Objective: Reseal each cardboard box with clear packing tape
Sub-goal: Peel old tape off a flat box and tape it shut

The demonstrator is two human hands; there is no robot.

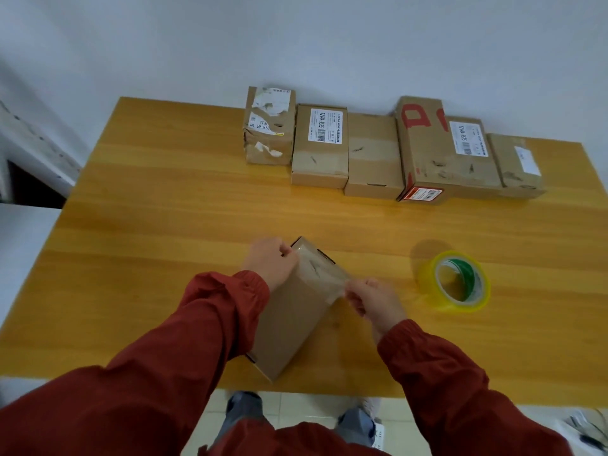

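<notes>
Clear tape strip (324, 269) spans the far end of the box (289, 324) lying slantwise on the table (164, 209), crosswise to its long axis; my left hand (269, 261) and right hand (375, 301) each pinch an end.

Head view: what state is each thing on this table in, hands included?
Plain brown cardboard box: lying flat, skewed, near the table edge.
Strip of clear tape: stretched across its far end.
Left hand: pinches one tape end.
Right hand: pinches the other end.
Yellowish packing tape roll: lying flat, untouched.
Row of brown cardboard boxes: closed, side by side.
</notes>
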